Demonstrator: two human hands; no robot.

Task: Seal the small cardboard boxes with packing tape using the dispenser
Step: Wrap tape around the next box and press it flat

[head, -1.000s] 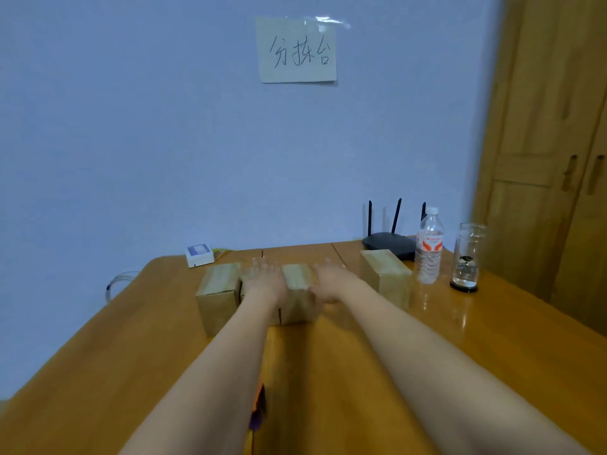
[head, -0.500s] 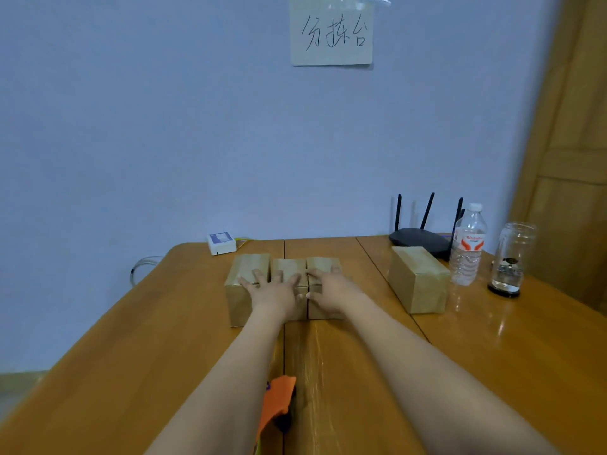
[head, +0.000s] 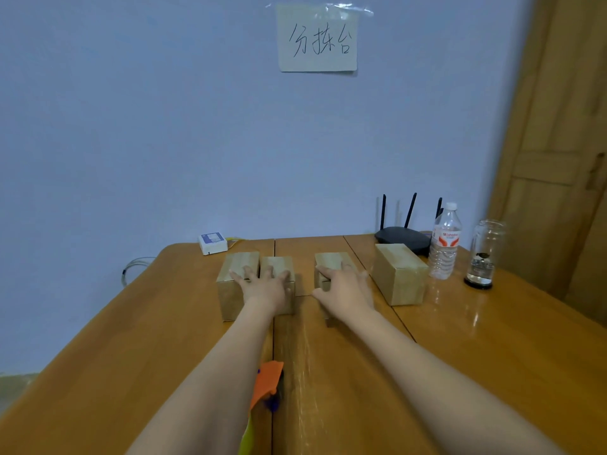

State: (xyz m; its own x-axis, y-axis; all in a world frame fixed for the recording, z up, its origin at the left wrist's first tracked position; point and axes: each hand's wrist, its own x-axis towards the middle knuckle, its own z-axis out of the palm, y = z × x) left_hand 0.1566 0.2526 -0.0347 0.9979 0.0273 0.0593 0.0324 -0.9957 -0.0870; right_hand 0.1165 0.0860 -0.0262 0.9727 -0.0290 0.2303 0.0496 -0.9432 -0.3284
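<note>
Several small cardboard boxes stand in a row on the wooden table. My left hand lies flat with fingers spread across the leftmost box and the second box. My right hand grips the third box, thumb on its near left side and fingers over the top. A gap separates this box from the second one. A larger box sits apart to the right. The orange tape dispenser lies near the table's front, partly hidden by my left forearm.
A black router, a water bottle and a glass jar stand at the back right. A white device with a cable sits at the back left. A wooden door is at the right.
My right hand has slid the third box to the right, away from the second box it was touching. My left hand has stayed on the two left boxes.
</note>
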